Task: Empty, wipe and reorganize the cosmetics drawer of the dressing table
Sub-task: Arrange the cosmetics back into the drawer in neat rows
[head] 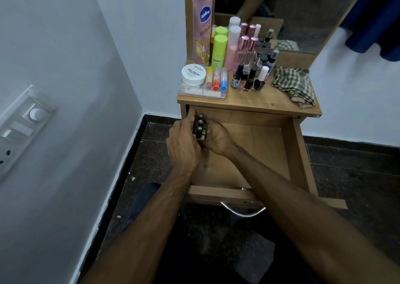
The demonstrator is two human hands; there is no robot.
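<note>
The wooden drawer (262, 151) of the dressing table is pulled out, its floor mostly bare. At its far left corner stand several small dark-capped bottles (200, 126) in a row. My left hand (184, 147) curls round them from the left, and my right hand (217, 138) grips them from the right. On the table top (257, 100) stand a pink Vaseline tube (202, 28), a green-capped bottle (219, 50), pink spray bottles (245, 50), nail polish bottles (249, 78) and a clear organiser tray (203, 93) bearing a white nail polish remover jar (193, 74) and three lip balms (216, 79).
A green checked cloth (294, 84) lies crumpled on the right of the table top. A mirror (292, 13) stands behind the bottles. The white wall with a switch panel (19, 127) is close on the left. The drawer's metal handle (242, 211) sticks out toward me above the dark floor.
</note>
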